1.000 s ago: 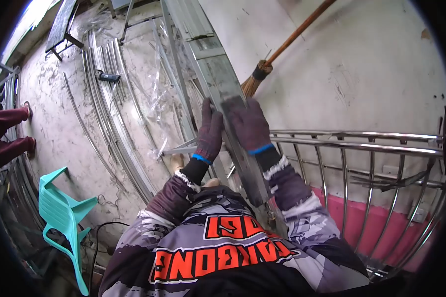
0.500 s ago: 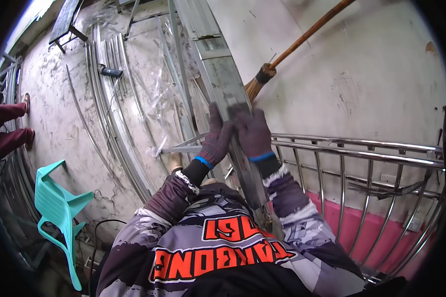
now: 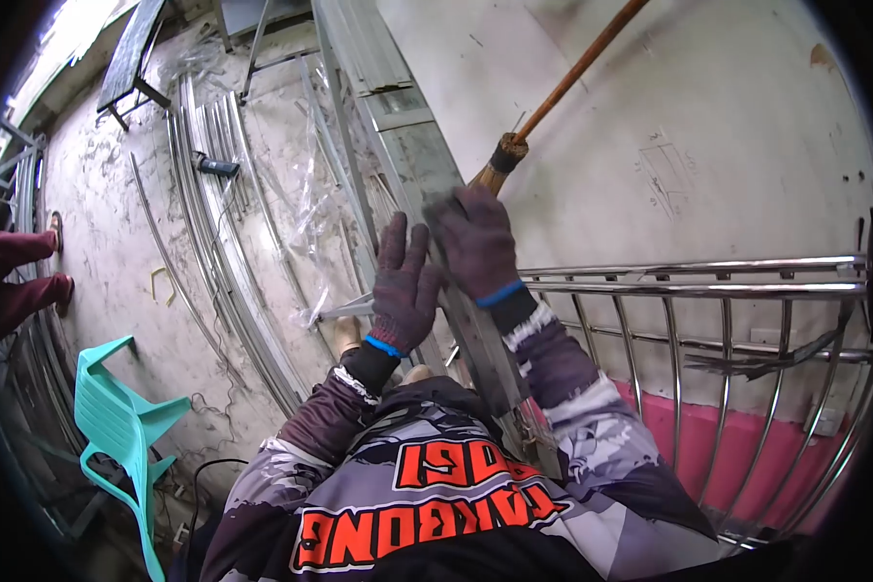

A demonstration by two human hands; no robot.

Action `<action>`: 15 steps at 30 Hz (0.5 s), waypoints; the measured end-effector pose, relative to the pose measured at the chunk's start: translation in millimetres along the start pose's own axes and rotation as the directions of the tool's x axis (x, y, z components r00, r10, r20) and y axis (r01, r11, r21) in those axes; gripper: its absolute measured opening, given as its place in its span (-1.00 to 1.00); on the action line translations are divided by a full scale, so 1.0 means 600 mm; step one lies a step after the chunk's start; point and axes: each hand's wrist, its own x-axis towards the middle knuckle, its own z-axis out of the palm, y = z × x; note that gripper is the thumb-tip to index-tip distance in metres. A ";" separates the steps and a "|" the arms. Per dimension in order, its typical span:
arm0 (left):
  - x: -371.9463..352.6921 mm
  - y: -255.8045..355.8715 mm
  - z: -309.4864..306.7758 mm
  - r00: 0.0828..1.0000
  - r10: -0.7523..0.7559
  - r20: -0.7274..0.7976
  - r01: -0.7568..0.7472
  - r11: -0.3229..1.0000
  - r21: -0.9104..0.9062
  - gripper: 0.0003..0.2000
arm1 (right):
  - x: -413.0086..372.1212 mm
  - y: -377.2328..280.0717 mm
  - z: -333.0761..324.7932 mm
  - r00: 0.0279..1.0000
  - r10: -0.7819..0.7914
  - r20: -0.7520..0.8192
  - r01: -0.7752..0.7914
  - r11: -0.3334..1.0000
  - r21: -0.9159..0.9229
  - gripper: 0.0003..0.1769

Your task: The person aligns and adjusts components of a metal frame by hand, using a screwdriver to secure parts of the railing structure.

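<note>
A long flat steel bar point(image 3: 412, 155) runs from my chest up and away toward the wall. My right hand point(image 3: 472, 242), in a dark knit glove with a blue cuff band, presses a small grey pad onto the bar's face. My left hand point(image 3: 403, 286), gloved the same way, lies flat with fingers spread against the bar's left edge. My sleeves are grey camouflage, and the shirt has orange letters.
A steel railing point(image 3: 708, 281) with curved uprights stands to the right before a pink-based wall. A broom point(image 3: 538, 112) leans on the wall behind the bar. Long metal strips point(image 3: 213, 223) lie on the concrete floor. A teal plastic chair point(image 3: 116, 427) stands at lower left. Another person's maroon-clad legs point(image 3: 10, 276) show at the left edge.
My right hand has slid up the bar with the pad. My left hand has let go of the bar's edge and opened flat, fingers spread.
</note>
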 end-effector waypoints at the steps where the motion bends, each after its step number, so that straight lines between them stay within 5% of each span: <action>1: 0.007 0.000 0.003 1.000 -0.008 -0.002 0.008 1.000 0.016 -0.39 | 0.018 0.005 0.015 1.000 0.015 -0.001 -0.014 0.999 0.029 -0.62; 4: 0.023 0.010 0.009 0.999 0.036 -0.006 -0.035 0.997 0.073 -0.38 | -0.006 -0.005 -0.013 1.000 -0.002 0.016 0.001 0.998 0.062 -0.60; 8: -0.028 0.068 0.007 0.953 0.269 0.139 -0.287 0.947 0.141 -0.30 | -0.172 -0.019 -0.079 0.996 -0.086 0.037 0.081 0.989 0.123 -0.45; 9: -0.058 0.086 0.015 0.928 0.310 0.208 -0.342 0.929 0.139 -0.26 | -0.225 -0.052 -0.068 0.890 0.373 0.262 -0.442 0.567 0.695 -0.45; 11: -0.110 0.120 0.029 0.885 0.290 0.365 -0.340 0.937 0.079 -0.29 | -0.268 -0.026 -0.095 0.977 0.114 0.179 -0.175 0.908 0.380 -0.41; 12: -0.126 0.130 0.037 0.862 0.265 0.433 -0.329 0.941 0.079 -0.30 | -0.261 -0.028 -0.111 0.986 -0.028 0.166 -0.007 0.978 0.210 -0.39; 13: -0.116 0.132 0.031 0.857 0.253 0.448 -0.324 0.942 0.087 -0.30 | -0.265 -0.028 -0.089 0.986 -0.017 0.166 -0.021 0.974 0.224 -0.39; 14: -0.093 0.124 0.030 0.869 0.244 0.431 -0.317 0.942 0.107 -0.29 | -0.266 -0.021 -0.053 0.965 0.177 0.193 -0.260 0.726 0.636 -0.37; 15: -0.058 0.119 0.028 0.882 0.236 0.409 -0.310 0.942 0.125 -0.29 | -0.252 -0.009 -0.029 0.898 0.322 0.300 -0.391 0.272 0.879 -0.35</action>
